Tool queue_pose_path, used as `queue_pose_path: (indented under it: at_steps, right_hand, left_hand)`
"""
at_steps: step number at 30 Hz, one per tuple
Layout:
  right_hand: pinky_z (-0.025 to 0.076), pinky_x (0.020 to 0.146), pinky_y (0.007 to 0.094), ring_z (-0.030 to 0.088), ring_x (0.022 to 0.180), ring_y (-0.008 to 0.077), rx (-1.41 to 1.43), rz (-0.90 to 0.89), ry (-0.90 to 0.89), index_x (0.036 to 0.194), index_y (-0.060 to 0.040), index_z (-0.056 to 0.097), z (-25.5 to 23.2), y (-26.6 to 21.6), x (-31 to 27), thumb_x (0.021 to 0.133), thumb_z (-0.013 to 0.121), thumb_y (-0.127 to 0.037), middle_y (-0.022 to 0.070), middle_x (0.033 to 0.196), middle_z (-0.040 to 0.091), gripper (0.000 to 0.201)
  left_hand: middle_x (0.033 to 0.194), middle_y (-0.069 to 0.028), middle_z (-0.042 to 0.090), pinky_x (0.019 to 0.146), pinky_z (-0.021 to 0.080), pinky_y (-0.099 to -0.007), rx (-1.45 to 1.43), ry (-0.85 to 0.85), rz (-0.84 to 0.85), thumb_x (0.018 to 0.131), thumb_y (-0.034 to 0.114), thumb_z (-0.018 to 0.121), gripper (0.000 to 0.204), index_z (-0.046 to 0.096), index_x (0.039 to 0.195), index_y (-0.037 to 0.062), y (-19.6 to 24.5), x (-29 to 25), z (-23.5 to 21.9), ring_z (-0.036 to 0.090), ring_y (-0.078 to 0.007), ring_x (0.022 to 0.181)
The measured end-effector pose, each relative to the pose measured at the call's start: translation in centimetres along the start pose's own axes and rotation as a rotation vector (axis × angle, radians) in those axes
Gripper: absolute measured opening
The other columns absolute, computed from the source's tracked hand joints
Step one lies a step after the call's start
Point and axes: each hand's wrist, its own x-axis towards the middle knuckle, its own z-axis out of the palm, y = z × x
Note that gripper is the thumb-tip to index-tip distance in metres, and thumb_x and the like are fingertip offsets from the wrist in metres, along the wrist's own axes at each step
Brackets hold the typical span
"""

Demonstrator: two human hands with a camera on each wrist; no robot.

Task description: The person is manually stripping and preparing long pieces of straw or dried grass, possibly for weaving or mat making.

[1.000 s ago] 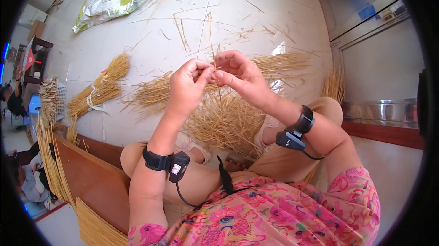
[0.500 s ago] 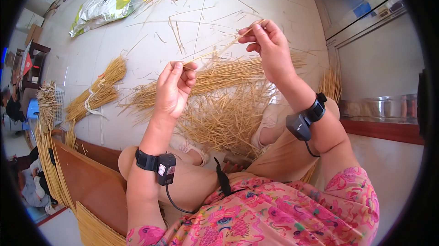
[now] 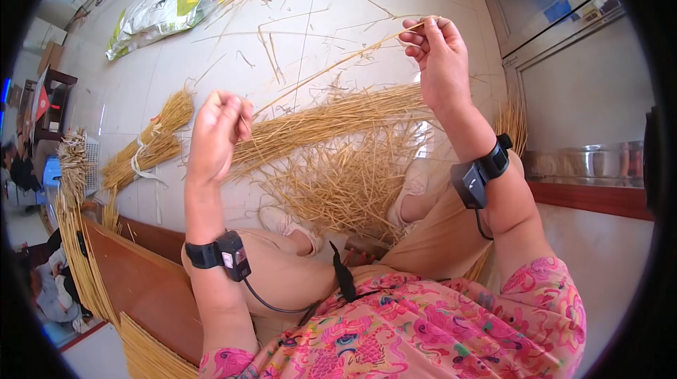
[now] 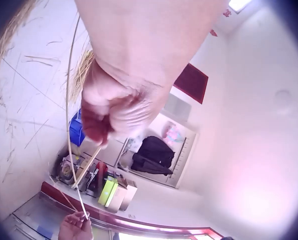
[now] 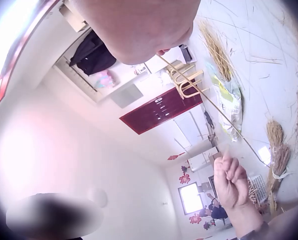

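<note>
My right hand (image 3: 444,62) is raised at the upper right and pinches one end of a long, thin straw stalk (image 3: 360,53). That stalk slants down to the left, its far end close to my left hand (image 3: 215,132). With fingers curled, the left hand pinches a short straw piece (image 4: 93,161), which shows in the left wrist view below the fingertips. In the right wrist view the long stalk (image 5: 214,103) passes beside the left hand (image 5: 232,185). Under both hands lie a long straw bundle (image 3: 331,114) and a heap of loose straw (image 3: 338,185).
A tied straw bundle (image 3: 151,141) lies on the floor at left. Farther off is a green-and-white sack (image 3: 166,9) with straw at its mouth. A brown wooden board (image 3: 144,273) stands by my left knee, and a glass-fronted cabinet (image 3: 578,90) is at right.
From together in front of me, the hands have drawn far apart, the left down and left, the right up and right. The stalk now stretches from the right hand toward the left.
</note>
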Motion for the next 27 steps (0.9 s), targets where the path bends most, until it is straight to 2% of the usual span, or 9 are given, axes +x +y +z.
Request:
queue_pose_path:
  at_steps: [4, 7, 11, 14, 15, 18, 21, 24, 27]
  right_hand:
    - [0.048, 0.061, 0.0233, 0.062, 0.076, 0.0139, 0.000, 0.002, -0.005, 0.094, -0.0041, 0.048, 0.3, 0.0, -0.1, 0.097, 0.044, -0.015, 0.0111, 0.092, 0.064, 0.012]
    - [0.048, 0.060, 0.0229, 0.062, 0.075, 0.0137, -0.014, 0.010, -0.035, 0.095, -0.0043, 0.048, 0.4, 0.4, -0.4, 0.097, 0.045, -0.015, 0.0104, 0.091, 0.064, 0.012]
    - [0.047, 0.058, 0.0220, 0.062, 0.074, 0.0130, -0.029, -0.005, -0.015, 0.095, -0.0041, 0.049, 0.5, 0.2, -0.4, 0.097, 0.046, -0.016, 0.0100, 0.091, 0.064, 0.012]
    - [0.047, 0.057, 0.0215, 0.061, 0.074, 0.0127, -0.027, -0.030, 0.001, 0.095, -0.0032, 0.049, -0.3, -0.3, 0.5, 0.097, 0.046, -0.016, 0.0105, 0.091, 0.064, 0.013]
    - [0.047, 0.057, 0.0213, 0.061, 0.074, 0.0127, -0.016, -0.036, 0.009, 0.095, -0.0029, 0.049, -0.5, -0.4, 0.8, 0.097, 0.046, -0.016, 0.0106, 0.091, 0.064, 0.013]
    - [0.047, 0.056, 0.0209, 0.061, 0.073, 0.0130, -0.010, -0.060, 0.048, 0.096, -0.0015, 0.049, -0.8, -1.2, 1.2, 0.096, 0.047, -0.015, 0.0113, 0.092, 0.064, 0.014]
    - [0.047, 0.056, 0.0206, 0.061, 0.073, 0.0132, -0.004, -0.064, 0.080, 0.099, -0.0005, 0.050, -1.2, -1.4, 1.8, 0.095, 0.050, -0.015, 0.0117, 0.092, 0.064, 0.015]
    - [0.047, 0.057, 0.0213, 0.061, 0.074, 0.0126, -0.047, 0.027, -0.066, 0.099, 0.0001, 0.054, -0.3, -0.5, 0.7, 0.094, 0.052, -0.015, 0.0112, 0.092, 0.064, 0.016]
    - [0.048, 0.060, 0.0213, 0.060, 0.073, 0.0098, -0.202, 0.203, -0.349, 0.103, 0.0016, 0.057, 1.7, 0.8, -2.2, 0.094, 0.053, -0.014, 0.0084, 0.089, 0.064, 0.019]
  left_hand:
    - [0.081, -0.0043, 0.061, 0.054, 0.042, -0.0193, 0.303, -0.454, -0.271, 0.090, 0.012, 0.057, 0.009, 0.056, 0.092, 0.0030, -0.6, -1.3, 1.9, 0.052, -0.0058, 0.062]
    - [0.083, -0.0029, 0.063, 0.056, 0.044, -0.0208, 0.711, -0.545, 0.112, 0.085, 0.012, 0.064, 0.013, 0.062, 0.093, 0.0023, -2.1, -1.8, 4.6, 0.054, -0.0059, 0.065]
    - [0.086, -0.0032, 0.063, 0.065, 0.045, -0.0235, 0.783, -0.163, 0.081, 0.080, 0.009, 0.066, 0.025, 0.058, 0.103, 0.0021, -0.6, -1.0, 4.6, 0.056, -0.0100, 0.071]
    - [0.086, -0.0080, 0.061, 0.070, 0.049, -0.0287, 1.014, 0.118, 0.536, 0.079, 0.010, 0.067, 0.037, 0.051, 0.112, 0.0022, -0.9, 0.3, 2.9, 0.059, -0.0176, 0.073]
    - [0.093, -0.0090, 0.061, 0.073, 0.048, -0.0285, 1.121, 0.024, 0.494, 0.081, 0.009, 0.065, 0.043, 0.044, 0.118, 0.0033, -1.1, 0.2, 1.9, 0.059, -0.0180, 0.077]
    - [0.090, -0.0097, 0.062, 0.070, 0.048, -0.0289, 0.716, -0.147, -0.018, 0.085, 0.008, 0.060, 0.030, 0.047, 0.111, 0.0019, -1.4, -0.3, 1.7, 0.060, -0.0172, 0.075]
    - [0.083, -0.0101, 0.064, 0.066, 0.048, -0.0288, 0.669, -0.113, -0.062, 0.089, 0.006, 0.053, 0.016, 0.048, 0.103, 0.0003, -0.8, -0.2, 2.5, 0.060, -0.0157, 0.072]
    - [0.075, -0.0035, 0.063, 0.053, 0.040, -0.0210, 0.654, -0.149, 0.134, 0.093, 0.006, 0.048, 0.006, 0.048, 0.097, 0.0017, -1.8, -0.2, 3.1, 0.046, -0.0046, 0.058]
    - [0.076, -0.0039, 0.064, 0.053, 0.039, -0.0208, 0.632, -0.179, 0.113, 0.093, 0.008, 0.049, 0.007, 0.048, 0.096, 0.0023, -2.0, -0.1, 4.3, 0.044, -0.0040, 0.057]
